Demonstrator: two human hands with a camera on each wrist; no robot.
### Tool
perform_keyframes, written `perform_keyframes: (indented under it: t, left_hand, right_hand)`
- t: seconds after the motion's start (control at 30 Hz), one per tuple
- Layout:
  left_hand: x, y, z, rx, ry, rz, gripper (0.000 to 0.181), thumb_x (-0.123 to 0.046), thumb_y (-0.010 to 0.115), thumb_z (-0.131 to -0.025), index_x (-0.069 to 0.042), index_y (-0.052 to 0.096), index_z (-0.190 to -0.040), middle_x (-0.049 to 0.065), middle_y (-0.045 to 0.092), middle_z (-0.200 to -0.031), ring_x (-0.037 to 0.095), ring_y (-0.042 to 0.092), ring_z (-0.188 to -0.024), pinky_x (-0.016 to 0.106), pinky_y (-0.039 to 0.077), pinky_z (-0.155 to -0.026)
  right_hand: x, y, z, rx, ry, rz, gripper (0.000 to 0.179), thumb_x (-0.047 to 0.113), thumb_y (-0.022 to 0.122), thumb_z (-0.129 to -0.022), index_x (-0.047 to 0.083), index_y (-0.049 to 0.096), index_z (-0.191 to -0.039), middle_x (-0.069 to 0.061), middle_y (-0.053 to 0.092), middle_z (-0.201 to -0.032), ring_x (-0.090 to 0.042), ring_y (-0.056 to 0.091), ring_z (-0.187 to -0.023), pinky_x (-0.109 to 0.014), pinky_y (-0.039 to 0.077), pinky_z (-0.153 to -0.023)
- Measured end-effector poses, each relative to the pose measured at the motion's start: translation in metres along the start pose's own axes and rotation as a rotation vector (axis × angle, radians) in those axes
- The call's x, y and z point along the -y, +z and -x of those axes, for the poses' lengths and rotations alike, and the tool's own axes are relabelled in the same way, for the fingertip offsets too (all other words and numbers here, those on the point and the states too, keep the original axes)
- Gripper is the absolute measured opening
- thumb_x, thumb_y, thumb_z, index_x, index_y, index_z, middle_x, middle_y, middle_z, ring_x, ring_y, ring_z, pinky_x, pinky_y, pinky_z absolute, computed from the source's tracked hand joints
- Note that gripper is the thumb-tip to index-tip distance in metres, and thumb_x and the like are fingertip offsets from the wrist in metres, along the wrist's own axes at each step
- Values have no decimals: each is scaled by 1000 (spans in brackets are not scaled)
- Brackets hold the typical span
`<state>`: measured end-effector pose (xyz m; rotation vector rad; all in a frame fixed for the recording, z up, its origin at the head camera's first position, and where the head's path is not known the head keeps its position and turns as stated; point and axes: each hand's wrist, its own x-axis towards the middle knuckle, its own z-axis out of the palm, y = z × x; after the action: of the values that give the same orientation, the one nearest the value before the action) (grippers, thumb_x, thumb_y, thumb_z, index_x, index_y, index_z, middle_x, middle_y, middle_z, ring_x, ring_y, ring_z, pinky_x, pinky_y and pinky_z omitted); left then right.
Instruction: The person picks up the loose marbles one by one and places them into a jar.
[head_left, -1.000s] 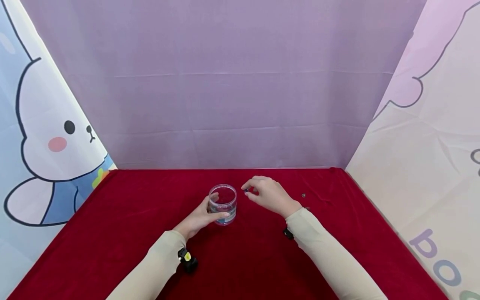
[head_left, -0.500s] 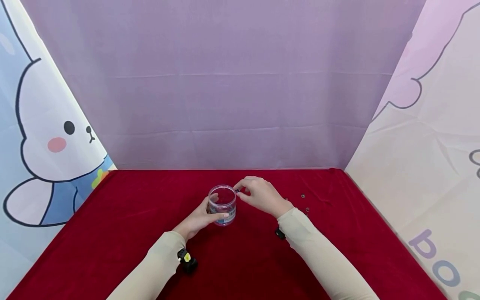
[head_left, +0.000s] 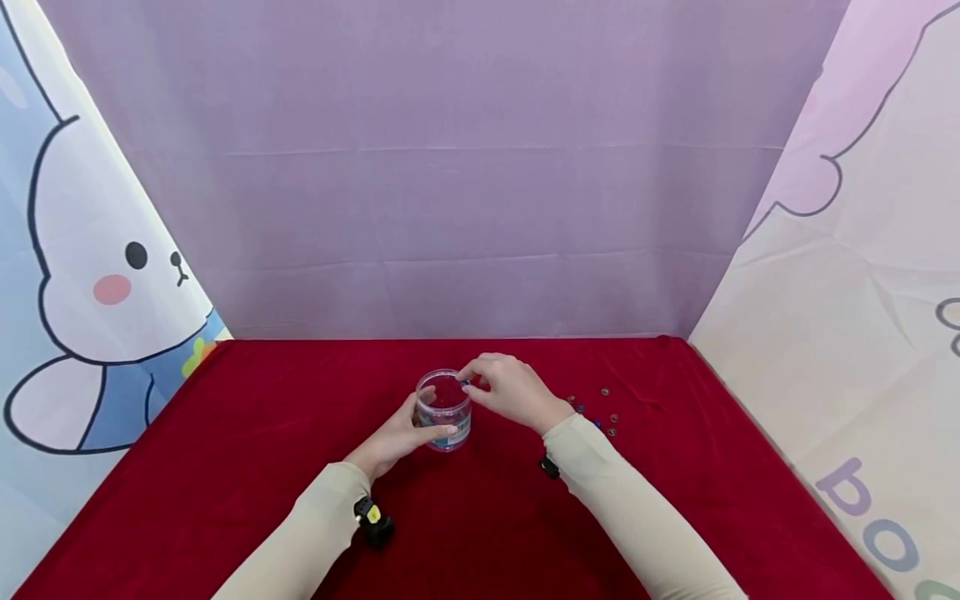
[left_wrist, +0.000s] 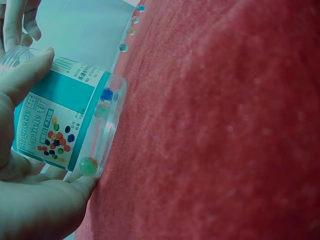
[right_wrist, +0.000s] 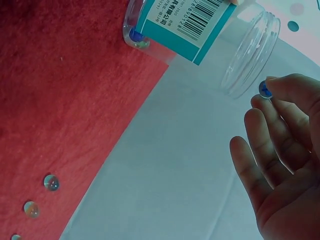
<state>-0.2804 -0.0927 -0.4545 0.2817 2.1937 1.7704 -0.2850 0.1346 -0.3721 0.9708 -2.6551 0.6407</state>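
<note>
My left hand grips a clear plastic jar round its side, thumb across the label. The jar has no lid on its mouth, and its teal and white label shows in the left wrist view. A few marbles lie at its bottom, among them a green marble and a blue marble. Between thumb and fingertip my right hand pinches a clear marble with blue inside. That hand is at the jar's rim on the right side, with the marble just outside the mouth in the right wrist view.
Several loose marbles lie on the red cloth right of the jar, including a clear marble and a blue marble. A purple curtain stands behind, with printed cloth panels at both sides.
My right hand has moved left with the marble, from beside the jar to its rim. More loose marbles have come into sight behind the right wrist. My left hand and the jar have hardly moved.
</note>
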Motion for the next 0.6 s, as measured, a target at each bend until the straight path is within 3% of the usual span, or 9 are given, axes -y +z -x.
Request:
perform_keyframes:
  t: [0.6]
  left_hand:
    - [1, 0, -1, -2, 10, -6, 95, -35, 81, -85, -14, 24, -158, 13, 28, -160, 37, 28, -143, 66, 26, -110]
  right_hand:
    - [6, 5, -7, 29, -7, 47, 21, 21, 75, -92, 14, 75, -112, 4, 69, -105, -7, 59, -87, -18, 53, -74]
